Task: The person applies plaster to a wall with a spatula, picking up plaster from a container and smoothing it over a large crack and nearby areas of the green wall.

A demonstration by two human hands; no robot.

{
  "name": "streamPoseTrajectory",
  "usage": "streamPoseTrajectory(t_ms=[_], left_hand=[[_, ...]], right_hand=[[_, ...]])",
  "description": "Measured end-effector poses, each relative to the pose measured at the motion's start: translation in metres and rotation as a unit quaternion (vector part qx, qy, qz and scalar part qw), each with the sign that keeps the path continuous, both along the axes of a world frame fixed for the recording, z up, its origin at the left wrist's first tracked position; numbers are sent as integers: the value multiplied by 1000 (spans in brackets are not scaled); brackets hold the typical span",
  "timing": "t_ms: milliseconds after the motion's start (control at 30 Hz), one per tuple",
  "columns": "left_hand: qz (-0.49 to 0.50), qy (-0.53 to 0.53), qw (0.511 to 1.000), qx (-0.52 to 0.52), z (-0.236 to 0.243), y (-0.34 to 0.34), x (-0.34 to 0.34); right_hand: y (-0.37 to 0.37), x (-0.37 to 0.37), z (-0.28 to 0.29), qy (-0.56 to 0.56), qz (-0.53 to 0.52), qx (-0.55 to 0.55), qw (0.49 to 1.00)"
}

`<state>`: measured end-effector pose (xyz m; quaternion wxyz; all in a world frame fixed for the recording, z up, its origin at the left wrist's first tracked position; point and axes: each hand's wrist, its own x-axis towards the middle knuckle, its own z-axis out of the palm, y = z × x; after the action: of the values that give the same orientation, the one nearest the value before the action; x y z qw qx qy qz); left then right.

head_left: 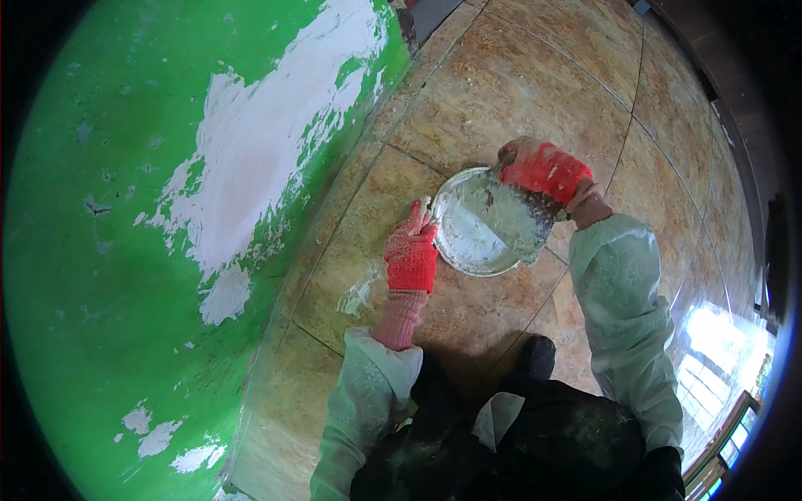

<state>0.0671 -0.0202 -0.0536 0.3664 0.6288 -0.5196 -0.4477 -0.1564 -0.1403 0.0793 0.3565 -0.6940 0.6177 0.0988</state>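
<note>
A round bucket with white paste inside stands on the tiled floor in front of me. My left hand, in a red knitted glove dusted with white, grips the bucket's left rim. Over the right side of the bucket, my right hand is closed around a putty knife. The wide blade of that putty knife is caked with white paste and tilts down across the bucket's mouth. Its handle is mostly hidden by the glove, and the blade covers part of the paste.
On the left rises a green wall with a large patch of white filler and smaller ones low down. A white smear marks the brown tile floor. My dark shoe is close behind the bucket.
</note>
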Motion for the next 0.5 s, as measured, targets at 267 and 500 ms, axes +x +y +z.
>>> streamPoseTrajectory(t_ms=[267, 500], left_hand=[[-49, -123, 991, -21, 21, -1, -4], [-71, -180, 981, -3, 22, -9, -4]], right_hand=[[9, 9, -12, -49, -4, -25, 998], [-4, 0, -13, -13, 14, 31, 999]])
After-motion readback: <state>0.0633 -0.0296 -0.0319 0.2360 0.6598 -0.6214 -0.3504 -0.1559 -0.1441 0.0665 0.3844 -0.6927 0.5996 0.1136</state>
